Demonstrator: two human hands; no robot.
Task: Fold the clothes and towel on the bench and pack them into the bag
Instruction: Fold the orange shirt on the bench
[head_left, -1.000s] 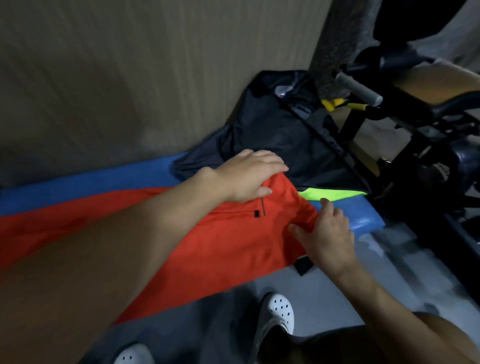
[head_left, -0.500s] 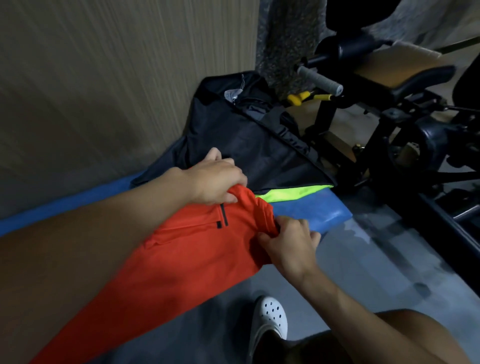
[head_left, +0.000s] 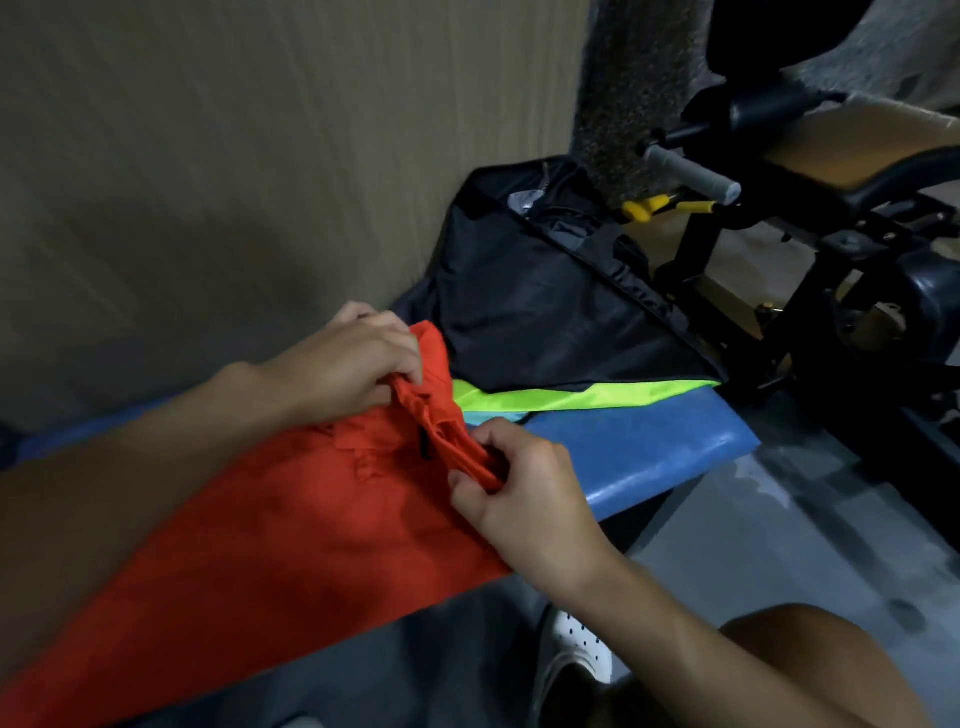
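Orange garment (head_left: 311, 519) is lying across the blue bench (head_left: 649, 452) at centre frame. Both hands, flat on it a second ago, are now pinching its bunched end, left hand (head_left: 353, 364) above, right hand (head_left: 519, 493) below. A fold is probably beginning, and the black bag (head_left: 545, 312) is sitting just beyond, toward the upper right.

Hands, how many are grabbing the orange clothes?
2. The left hand pinches the orange garment at its far corner by the black bag; the right hand pinches the nearer corner.
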